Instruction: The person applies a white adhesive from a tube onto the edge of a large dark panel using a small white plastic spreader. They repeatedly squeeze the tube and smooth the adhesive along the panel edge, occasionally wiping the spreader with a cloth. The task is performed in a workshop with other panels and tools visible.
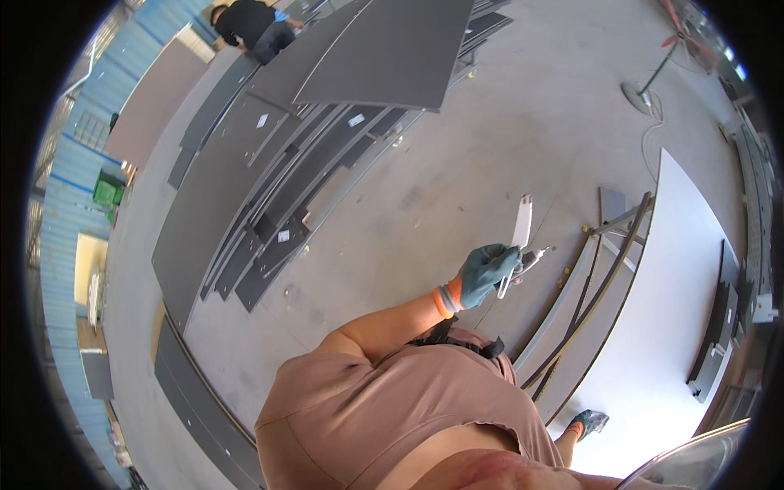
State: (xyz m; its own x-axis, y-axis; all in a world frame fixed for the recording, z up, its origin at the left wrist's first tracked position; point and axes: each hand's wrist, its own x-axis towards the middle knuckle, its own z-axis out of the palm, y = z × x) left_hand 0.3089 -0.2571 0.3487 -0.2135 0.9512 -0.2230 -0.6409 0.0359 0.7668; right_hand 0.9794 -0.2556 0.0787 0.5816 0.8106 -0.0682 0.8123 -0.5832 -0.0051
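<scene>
Right now my left hand point(487, 273), in a teal glove w/ orange cuff, is closed around a slim white flat metal strip point(522, 222) plus some small silvery hardware point(535, 260). Strip's long axis runs nearly straight up-frame from the fist, away from my body. Right hand point(590, 423), also gloved, hangs low by the large white board point(682, 286), well apart from the strip; can't tell if it's open or clenched. Dark grey panels point(245, 204) lie stacked on the concrete floor point(482, 155) to my left.

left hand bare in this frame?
No, the left hand wears a teal glove with an orange cuff and grips a flat white strip along with some small metal parts.
</scene>
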